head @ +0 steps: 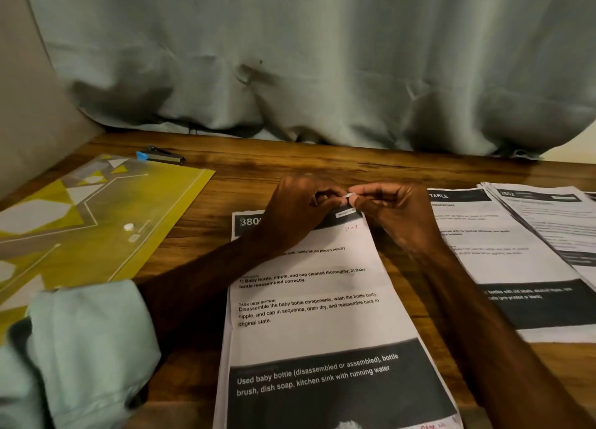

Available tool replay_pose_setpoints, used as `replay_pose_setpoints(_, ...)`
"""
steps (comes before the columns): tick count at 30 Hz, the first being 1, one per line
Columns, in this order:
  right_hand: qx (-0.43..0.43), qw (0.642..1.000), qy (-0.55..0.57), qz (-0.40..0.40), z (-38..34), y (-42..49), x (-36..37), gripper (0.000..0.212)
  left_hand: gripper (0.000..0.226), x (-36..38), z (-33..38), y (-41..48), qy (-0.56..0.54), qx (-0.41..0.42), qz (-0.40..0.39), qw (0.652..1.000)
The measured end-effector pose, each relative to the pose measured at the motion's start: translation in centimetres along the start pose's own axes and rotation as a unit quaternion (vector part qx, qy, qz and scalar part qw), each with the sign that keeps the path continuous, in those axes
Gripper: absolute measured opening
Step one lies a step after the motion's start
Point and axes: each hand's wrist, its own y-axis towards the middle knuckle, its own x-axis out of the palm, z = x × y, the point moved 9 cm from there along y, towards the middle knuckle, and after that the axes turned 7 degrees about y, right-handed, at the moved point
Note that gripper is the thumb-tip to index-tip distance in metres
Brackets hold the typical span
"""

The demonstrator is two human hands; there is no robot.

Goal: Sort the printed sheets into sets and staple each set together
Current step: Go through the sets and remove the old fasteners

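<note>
Over "P-1" sheet [309, 319] — left hand [296, 214], right hand [398, 217] pinch white scrap [351, 196]

Bare wood strip runs across the far side of the surface [322, 158], between the curtain hem [322, 129] and the papers: an open lane left to right. At its left end sits the stapler [161, 156], just beyond the yellow folder [96, 219], open to approach from the right. The left hand [296, 212] and right hand [396, 216] meet over the top edge of the centre sheet [316, 299], both pinching a small white piece [351, 196] (can't tell what), blocking that spot. Left forearm crosses the gap between folder and centre sheet. Right forearm covers the narrow gap to the right stack [516, 251]. Near left, the sleeve [90, 348] overlaps the folder's corner.
</note>
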Motion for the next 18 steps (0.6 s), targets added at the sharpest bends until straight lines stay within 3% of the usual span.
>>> replay_pose_setpoints(9, -0.071, 0.995, -0.065, 0.016, -0.9, 0.2, 0.2, 0.013, 0.034, 0.0, 0.4, 0.5, 0.097, 0.032, 0.011, 0.995)
replay_pose_setpoints(14, -0.054, 0.998, -0.031, 0.015, -0.7, -0.2, 0.2, 0.005, 0.018, 0.1, 0.7, 0.0, 0.062, 0.019, -0.017, 0.998)
replay_pose_setpoints(16, -0.04, 0.999, -0.003, 0.036, -0.4, 0.0, -0.5, 0.012, 0.015, 0.5, 0.7, -0.1, 0.04, 0.02, -0.036, 0.998)
replay_pose_setpoints(18, -0.037, 0.995, -0.074, 0.057, 0.1, 0.6, -1.4, 0.011, 0.012, 0.7, 0.7, -0.1, 0.034, 0.043, -0.044, 0.998)
